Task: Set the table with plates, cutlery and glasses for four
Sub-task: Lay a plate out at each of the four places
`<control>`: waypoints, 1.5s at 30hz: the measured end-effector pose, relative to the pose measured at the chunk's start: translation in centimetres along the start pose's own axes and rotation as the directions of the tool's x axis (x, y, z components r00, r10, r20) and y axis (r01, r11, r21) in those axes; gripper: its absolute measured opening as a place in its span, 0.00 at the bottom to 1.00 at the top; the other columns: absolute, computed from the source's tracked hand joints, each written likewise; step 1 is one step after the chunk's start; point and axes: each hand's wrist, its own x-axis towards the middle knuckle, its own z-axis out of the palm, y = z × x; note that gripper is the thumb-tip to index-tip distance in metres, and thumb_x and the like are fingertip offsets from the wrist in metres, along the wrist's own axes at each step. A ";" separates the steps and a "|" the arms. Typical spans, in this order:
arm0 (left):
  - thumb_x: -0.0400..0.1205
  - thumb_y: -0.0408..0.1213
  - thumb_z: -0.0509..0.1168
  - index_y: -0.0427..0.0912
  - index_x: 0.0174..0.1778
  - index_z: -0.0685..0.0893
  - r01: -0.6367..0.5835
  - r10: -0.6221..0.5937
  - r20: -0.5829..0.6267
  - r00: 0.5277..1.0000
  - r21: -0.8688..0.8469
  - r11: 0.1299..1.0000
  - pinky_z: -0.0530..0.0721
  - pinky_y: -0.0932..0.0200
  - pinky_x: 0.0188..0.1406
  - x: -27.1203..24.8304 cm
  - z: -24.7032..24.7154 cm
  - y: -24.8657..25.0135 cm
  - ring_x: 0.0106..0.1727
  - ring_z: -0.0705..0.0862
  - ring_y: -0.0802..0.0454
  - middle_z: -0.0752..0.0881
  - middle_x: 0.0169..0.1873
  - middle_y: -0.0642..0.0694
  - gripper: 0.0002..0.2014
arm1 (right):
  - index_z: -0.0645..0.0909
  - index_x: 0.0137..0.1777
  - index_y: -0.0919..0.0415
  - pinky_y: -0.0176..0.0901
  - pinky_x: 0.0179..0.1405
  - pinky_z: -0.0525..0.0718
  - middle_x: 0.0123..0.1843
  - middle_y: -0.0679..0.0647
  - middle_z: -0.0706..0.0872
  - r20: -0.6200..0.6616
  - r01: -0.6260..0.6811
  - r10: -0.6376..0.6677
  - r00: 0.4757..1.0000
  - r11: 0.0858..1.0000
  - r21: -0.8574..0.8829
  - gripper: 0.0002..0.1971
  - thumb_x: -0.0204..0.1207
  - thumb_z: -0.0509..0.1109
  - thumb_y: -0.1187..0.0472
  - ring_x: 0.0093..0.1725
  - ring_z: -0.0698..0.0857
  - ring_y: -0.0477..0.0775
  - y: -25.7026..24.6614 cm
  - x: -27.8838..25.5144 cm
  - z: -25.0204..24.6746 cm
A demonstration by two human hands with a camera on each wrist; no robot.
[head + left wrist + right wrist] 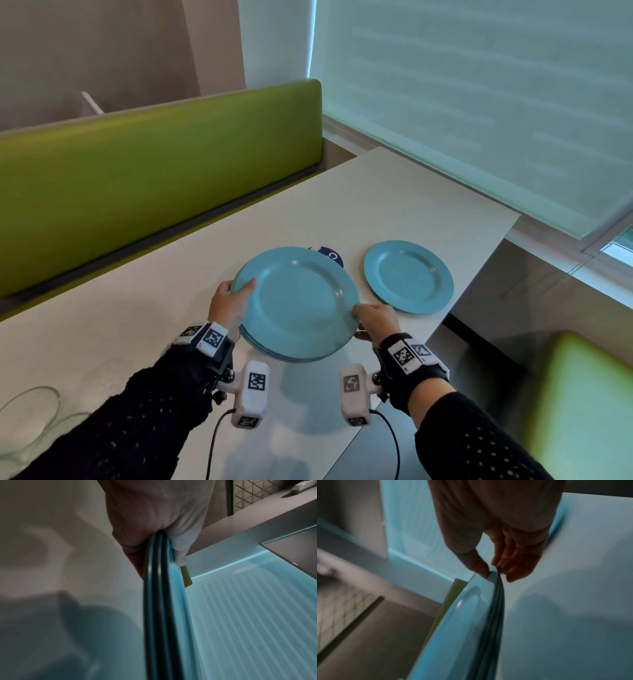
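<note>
A stack of blue plates point(296, 303) hangs just above the white table point(144, 301), held by both hands. My left hand point(233, 301) grips the stack's left rim, thumb on top and fingers under; the rim edges point(159, 588) show stacked in the left wrist view. My right hand point(373, 320) pinches the right rim, thumb over the top plate point(453, 628) and fingers beneath. One more blue plate point(407, 277) lies flat on the table to the right, near the table's right edge.
A dark round sticker point(330, 255) on the table peeks out behind the stack. Clear glassware point(30, 414) stands at the near left. A green bench back point(154, 178) runs along the far side, a green seat point(582, 404) at the right, window blinds point(479, 102) beyond.
</note>
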 end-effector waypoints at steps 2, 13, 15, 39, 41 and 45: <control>0.77 0.42 0.71 0.43 0.47 0.76 0.003 -0.003 -0.003 1.000 -0.026 1.000 0.84 0.37 0.59 -0.9 -1.3 -0.9 0.51 0.84 0.39 0.83 0.53 0.38 0.12 | 0.80 0.31 0.64 0.37 0.22 0.83 0.31 0.57 0.82 0.022 -0.011 0.009 1.000 0.994 0.112 0.09 0.73 0.69 0.70 0.28 0.81 0.53 0.6 -1.7 0.7; 0.82 0.52 0.60 0.37 0.64 0.79 -0.041 0.062 -0.224 0.973 0.098 0.994 0.81 0.39 0.63 -2.1 -8.6 -2.7 0.59 0.83 0.33 0.83 0.60 0.32 0.24 | 0.74 0.60 0.72 0.54 0.31 0.85 0.53 0.67 0.80 0.006 -0.062 0.063 0.998 0.959 0.276 0.10 0.85 0.57 0.66 0.38 0.83 0.61 5.1 -7.5 1.0; 0.82 0.51 0.59 0.36 0.66 0.77 -0.066 0.088 -0.296 0.951 0.084 0.994 0.81 0.41 0.63 -2.2 -10.1 -2.1 0.60 0.82 0.32 0.82 0.62 0.31 0.24 | 0.73 0.62 0.73 0.57 0.35 0.85 0.54 0.67 0.81 -0.040 -0.066 0.083 0.996 0.947 0.315 0.12 0.85 0.57 0.65 0.43 0.83 0.63 6.0 -7.9 0.6; 0.85 0.52 0.55 0.36 0.71 0.73 -0.037 0.057 -0.282 0.958 0.073 0.997 0.77 0.47 0.62 -5.0 -13.2 -0.3 0.65 0.78 0.33 0.78 0.68 0.33 0.26 | 0.74 0.62 0.74 0.58 0.38 0.87 0.52 0.71 0.83 -0.036 -0.334 0.341 0.939 0.933 0.132 0.12 0.81 0.64 0.69 0.43 0.83 0.66 11.2 -10.7 1.5; 0.85 0.51 0.55 0.35 0.71 0.74 -0.037 0.055 -0.274 0.960 0.073 0.997 0.76 0.48 0.62 -5.1 -13.0 -0.4 0.65 0.78 0.34 0.78 0.67 0.33 0.26 | 0.72 0.57 0.72 0.56 0.27 0.89 0.44 0.69 0.83 -0.017 -0.362 0.366 0.930 0.925 0.119 0.09 0.80 0.65 0.69 0.37 0.83 0.65 11.3 -10.8 1.7; 0.84 0.52 0.56 0.36 0.71 0.74 -0.028 0.046 -0.261 0.964 0.073 0.997 0.77 0.47 0.62 -5.0 -12.7 -0.4 0.65 0.79 0.34 0.78 0.67 0.34 0.26 | 0.72 0.60 0.73 0.52 0.23 0.87 0.45 0.70 0.83 0.008 -0.373 0.373 0.928 0.924 0.083 0.11 0.80 0.65 0.69 0.38 0.84 0.67 11.4 -10.8 1.8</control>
